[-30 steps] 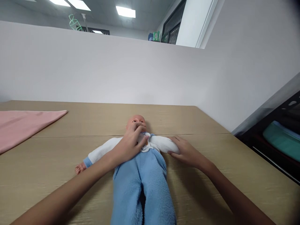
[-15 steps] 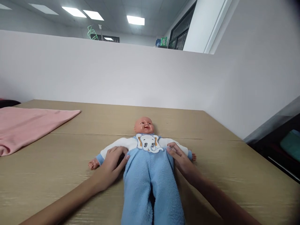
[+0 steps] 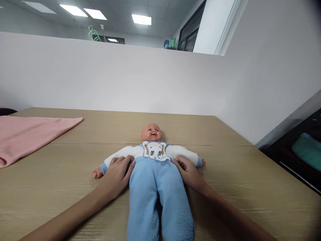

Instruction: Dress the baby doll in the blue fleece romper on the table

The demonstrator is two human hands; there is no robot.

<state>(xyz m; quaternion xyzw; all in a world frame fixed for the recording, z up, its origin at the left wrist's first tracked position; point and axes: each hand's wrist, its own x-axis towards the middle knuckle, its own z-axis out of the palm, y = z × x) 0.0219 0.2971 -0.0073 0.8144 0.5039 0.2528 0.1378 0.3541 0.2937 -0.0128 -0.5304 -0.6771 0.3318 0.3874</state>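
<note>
A baby doll [image 3: 151, 132] lies on its back on the table, arms spread and head away from me. It wears fluffy blue pants [image 3: 157, 187] and a white top with blue cuffs. On its chest is a white elephant patch [image 3: 155, 150]. At the left of the waist, my left hand [image 3: 119, 174] is closed, thumb and index fingertips close together at the pants' edge. Opposite, my right hand [image 3: 189, 170] has its fingers curled, pinching the pants just below the patch. The doll's feet lie beyond the lower frame edge.
A pink cloth [image 3: 32, 135] lies on the brown table [image 3: 233, 187] at the left. Behind the table stands a low white partition [image 3: 120, 77]. To the right, a dark shelf or bin holds a green item [image 3: 307, 150].
My right hand's fingers have curled in and shifted left onto the pants' waist. My left hand stays at the other side. The whole view has shifted slightly.
</note>
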